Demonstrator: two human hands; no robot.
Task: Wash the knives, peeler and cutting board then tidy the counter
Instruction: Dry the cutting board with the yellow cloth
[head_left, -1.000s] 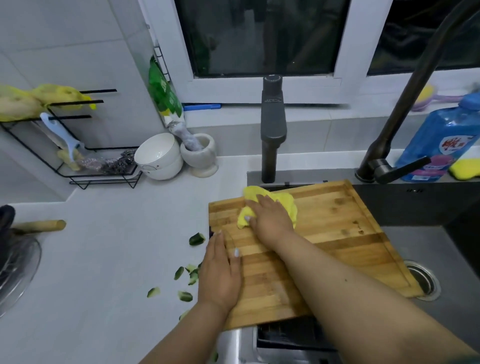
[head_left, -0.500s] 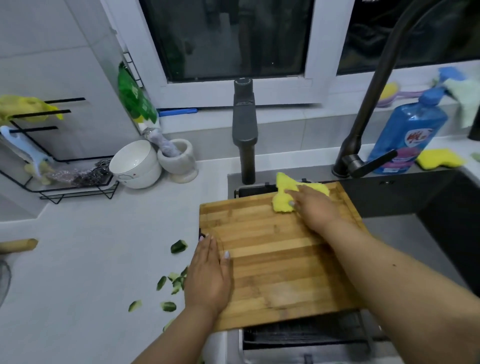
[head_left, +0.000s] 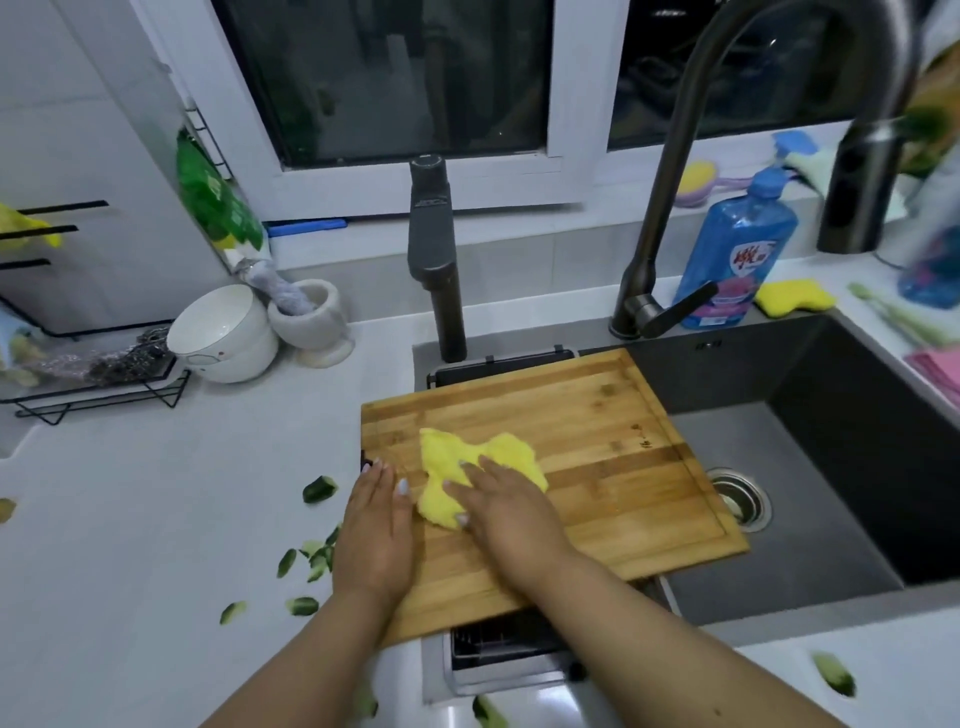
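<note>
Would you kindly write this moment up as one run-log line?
step: wiping cutting board | right hand: presses yellow cloth flat | left hand: steadies board's left edge | peel scraps: on counter

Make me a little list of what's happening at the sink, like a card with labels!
Place: kitchen counter beside a dark sink
Cutting board: wooden, lying partly over the sink
Right hand: pressing a yellow cloth flat onto the board
Left hand: resting flat on the board's left edge
Mess: green peel scraps scattered on the counter
Nearby: white bowl, blue soap bottle, yellow sponge, dark tap
Knives and peeler: not visible
</note>
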